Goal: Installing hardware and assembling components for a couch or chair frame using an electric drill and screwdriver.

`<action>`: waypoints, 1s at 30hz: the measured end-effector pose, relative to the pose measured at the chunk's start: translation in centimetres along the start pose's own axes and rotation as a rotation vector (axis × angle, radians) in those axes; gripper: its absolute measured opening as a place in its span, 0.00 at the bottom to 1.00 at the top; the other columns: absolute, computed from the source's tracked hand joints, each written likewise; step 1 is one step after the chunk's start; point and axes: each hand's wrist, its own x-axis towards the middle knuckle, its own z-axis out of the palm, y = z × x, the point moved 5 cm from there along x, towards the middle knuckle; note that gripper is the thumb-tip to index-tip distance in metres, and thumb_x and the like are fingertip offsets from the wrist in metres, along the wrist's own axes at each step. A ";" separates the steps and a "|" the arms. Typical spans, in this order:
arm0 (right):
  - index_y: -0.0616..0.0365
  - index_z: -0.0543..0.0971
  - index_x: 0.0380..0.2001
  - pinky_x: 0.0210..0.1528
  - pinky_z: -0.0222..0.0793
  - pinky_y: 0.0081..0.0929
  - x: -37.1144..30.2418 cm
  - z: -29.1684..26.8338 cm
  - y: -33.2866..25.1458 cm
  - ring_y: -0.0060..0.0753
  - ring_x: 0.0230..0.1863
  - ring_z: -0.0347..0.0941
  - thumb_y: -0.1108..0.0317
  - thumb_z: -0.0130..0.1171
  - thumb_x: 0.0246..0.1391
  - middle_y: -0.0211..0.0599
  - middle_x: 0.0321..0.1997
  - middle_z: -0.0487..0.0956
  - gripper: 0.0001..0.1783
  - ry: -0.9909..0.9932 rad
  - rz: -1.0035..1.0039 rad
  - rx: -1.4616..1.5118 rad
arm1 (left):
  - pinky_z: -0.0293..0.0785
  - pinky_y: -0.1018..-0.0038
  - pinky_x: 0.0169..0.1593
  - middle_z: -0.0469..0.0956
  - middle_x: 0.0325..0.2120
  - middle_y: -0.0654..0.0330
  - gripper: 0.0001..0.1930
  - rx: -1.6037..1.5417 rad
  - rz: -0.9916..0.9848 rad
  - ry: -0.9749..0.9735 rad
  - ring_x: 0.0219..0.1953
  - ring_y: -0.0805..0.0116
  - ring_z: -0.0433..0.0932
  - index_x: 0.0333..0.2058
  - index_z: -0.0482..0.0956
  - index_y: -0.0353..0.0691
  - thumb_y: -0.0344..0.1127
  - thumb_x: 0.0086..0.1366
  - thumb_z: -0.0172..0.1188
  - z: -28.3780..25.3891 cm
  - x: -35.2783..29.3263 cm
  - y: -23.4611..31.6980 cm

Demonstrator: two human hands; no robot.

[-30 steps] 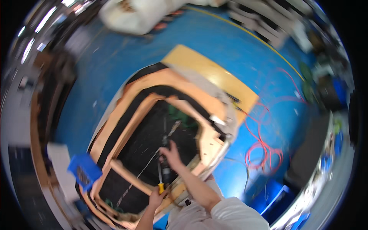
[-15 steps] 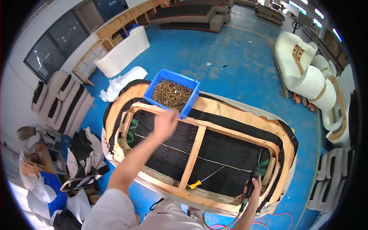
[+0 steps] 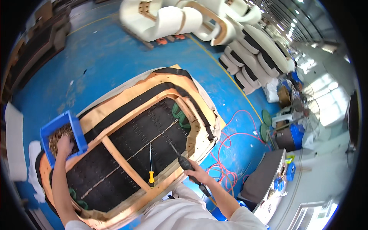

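Observation:
An upturned wooden sofa frame [image 3: 126, 109] with black webbing and springs lies on the blue floor. My left hand [image 3: 64, 145] reaches into a blue bin [image 3: 78, 136] of brass-coloured screws standing on the frame's left end; whether it grips any is hidden. My right hand [image 3: 197, 174] grips a black power screwdriver [image 3: 183, 161], its bit pointing toward the frame's right inner corner. A screwdriver with a yellow handle [image 3: 151, 168] lies on the webbing near the front rail.
A red hose and cables [image 3: 230, 149] coil on the floor right of the frame. White upholstered seat shells [image 3: 172, 17] and stacked cushions [image 3: 257, 57] stand at the back. A dark cabinet [image 3: 264, 176] and a blue drum [image 3: 295, 136] are at the right.
The view has swung round. My left hand has gone from above the bin's edge down into the screws. My right hand still holds the power screwdriver at the frame's end.

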 end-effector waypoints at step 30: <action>0.48 0.56 0.78 0.25 0.69 0.24 5.1 10.3 -0.4 0.25 0.23 0.72 0.70 0.68 0.55 0.33 0.36 0.75 0.50 -0.348 -0.030 0.215 | 0.73 0.79 0.35 0.79 0.31 0.67 0.11 -1.964 -0.403 -0.296 0.28 0.77 0.75 0.49 0.84 0.40 0.35 0.72 0.62 11.1 -7.5 27.4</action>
